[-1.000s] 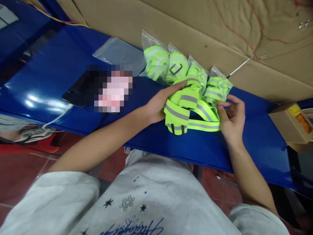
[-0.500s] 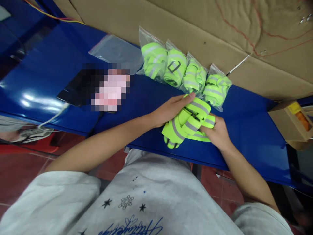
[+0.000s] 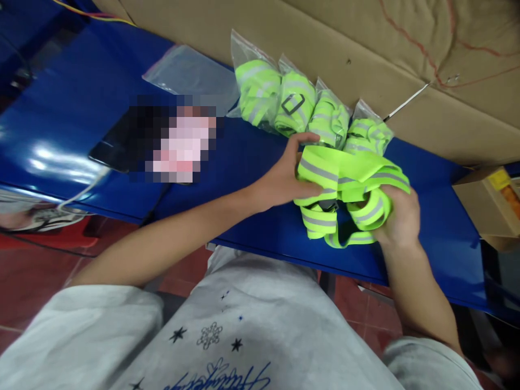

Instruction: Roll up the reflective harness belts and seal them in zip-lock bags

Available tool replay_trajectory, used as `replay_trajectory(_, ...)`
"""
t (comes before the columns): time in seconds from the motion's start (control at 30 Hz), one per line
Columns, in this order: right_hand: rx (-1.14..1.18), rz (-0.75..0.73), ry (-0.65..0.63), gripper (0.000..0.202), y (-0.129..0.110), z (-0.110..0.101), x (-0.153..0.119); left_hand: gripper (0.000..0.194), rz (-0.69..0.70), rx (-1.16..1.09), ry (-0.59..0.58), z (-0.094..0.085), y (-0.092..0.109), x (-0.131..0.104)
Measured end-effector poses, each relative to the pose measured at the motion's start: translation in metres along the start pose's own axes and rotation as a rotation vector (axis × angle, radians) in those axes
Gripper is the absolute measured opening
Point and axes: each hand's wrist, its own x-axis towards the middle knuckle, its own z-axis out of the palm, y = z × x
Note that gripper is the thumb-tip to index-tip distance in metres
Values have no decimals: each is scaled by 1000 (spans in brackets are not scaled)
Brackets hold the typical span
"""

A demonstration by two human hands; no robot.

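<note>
A neon yellow-green strap [image 3: 320, 170] with grey reflective stripes hangs in loose loops between my hands, above the blue table's front part. My left hand [image 3: 284, 176] grips its left side, thumb in front and fingers behind. At the right, my right hand [image 3: 400, 214] is closed round the other loops, its fingertips partly hidden by the strap. A black buckle [image 3: 327, 205] shows among the folds. Just behind are several clear bags with similar rolled straps, such as the leftmost bagged roll [image 3: 258, 89] and the rightmost bagged roll [image 3: 371, 135].
An empty clear bag [image 3: 190, 76] lies flat at the back left of the blue table [image 3: 244, 162]. Nearer is a dark phone-like device [image 3: 117, 143] with a white cable, partly pixelated. An open cardboard box [image 3: 477, 197] stands at the right, and a cardboard sheet [image 3: 284, 27] borders the back.
The strap bundle has loosened and spread into wider loops. My right hand has moved to the right, away from my left hand, whose fingers have opened wider around the strap.
</note>
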Motion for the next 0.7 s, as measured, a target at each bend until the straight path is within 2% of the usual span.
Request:
replay_trajectory(0.07, -62, -104, 15, 15, -1, -12, 14, 86, -170, -222, 50, -8, 8, 6)
replay_trajectory(0.13, -254, -235, 2, 20, -3, -22, 26, 65, -257, -385, 79, -13, 19, 9)
replay_trajectory(0.17, -379, -340, -18, 31, -4, -26, 29, 54, -274, -440, 88, -14, 25, 10)
replay_trajectory(0.23, -617, -599, -94, 64, -9, -30, 29, 38, -275, -491, 131, -15, 31, 10)
replay_trajectory(0.3, -749, -826, -243, 93, -14, -27, 19, 35, -270, -478, 185, -14, 31, 10)
replay_trajectory(0.37, -761, -967, -400, 99, -17, -21, 4, 38, -260, -438, 194, -11, 27, 8)
replay_trajectory(0.43, -748, -1026, -471, 98, -17, -13, -11, 42, -254, -400, 107, -7, 23, 5)
replay_trajectory(0.5, -777, -946, -512, 97, -13, -6, -20, 46, -261, -379, -51, -2, 21, 1)
replay_trajectory(0.57, -762, -761, -623, 87, -8, -1, -22, 49, -261, -367, -212, 2, 22, -2)
replay_trajectory(0.67, -557, -368, -984, 43, -2, 6, -21, 49, -223, -325, -342, 5, 25, -5)
replay_trajectory(0.7, -474, -227, -1082, 35, -1, 9, -22, 49, -216, -323, -359, 5, 25, -5)
